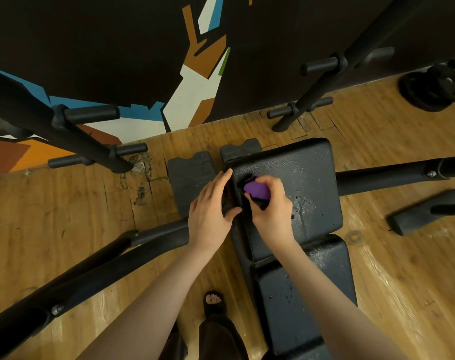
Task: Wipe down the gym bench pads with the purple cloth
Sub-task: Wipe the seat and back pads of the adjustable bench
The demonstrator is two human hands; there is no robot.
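Observation:
The black gym bench has an upper pad (307, 175) and a lower pad (299, 302), both speckled with water droplets. My right hand (272, 203) grips a bunched purple cloth (256, 190) and presses it on the upper pad near its left edge. My left hand (212, 211) holds the left side edge of that pad, fingers wrapped over the rim and thumb toward the cloth. Part of the cloth is hidden under my right fingers.
Black frame tubes (104, 271) run left and right (392, 175) of the bench. Rack uprights with pegs (65, 126) (322, 84) stand behind. Two rubber floor blocks (190, 178) lie beside the pad. Weight plates (431, 87) sit at far right. My sandalled foot (213, 302) is on the wood floor.

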